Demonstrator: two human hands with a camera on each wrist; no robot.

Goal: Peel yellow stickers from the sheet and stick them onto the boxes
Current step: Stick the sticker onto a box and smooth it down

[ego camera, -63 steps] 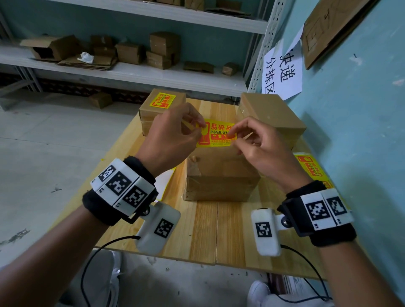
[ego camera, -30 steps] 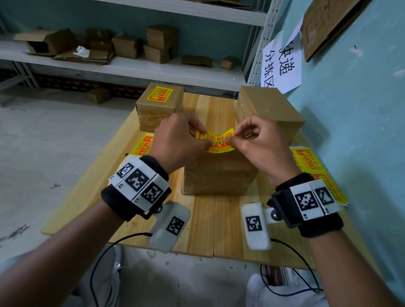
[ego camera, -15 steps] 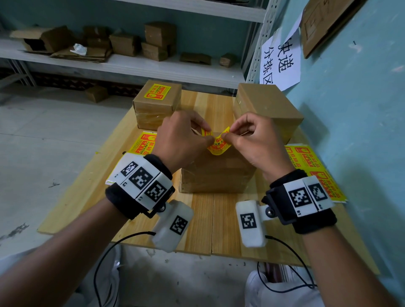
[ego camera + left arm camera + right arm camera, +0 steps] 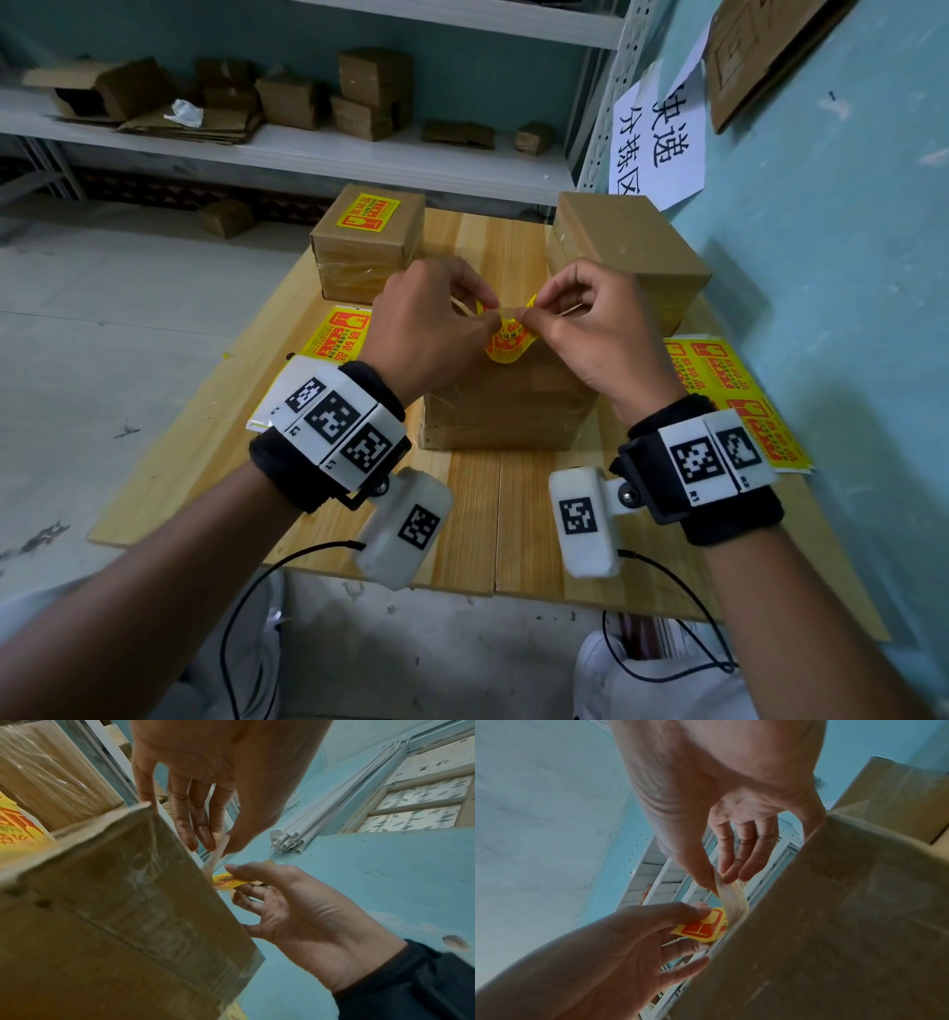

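Head view shows your left hand [image 4: 426, 329] and right hand [image 4: 590, 329] both pinching one yellow sticker [image 4: 508, 344], bowed downward above the near box [image 4: 508, 406] on the counter [image 4: 477, 514]. Right wrist view alone shows its pale backing [image 4: 734, 898] curling away; left wrist view shows only the sticker's edge.
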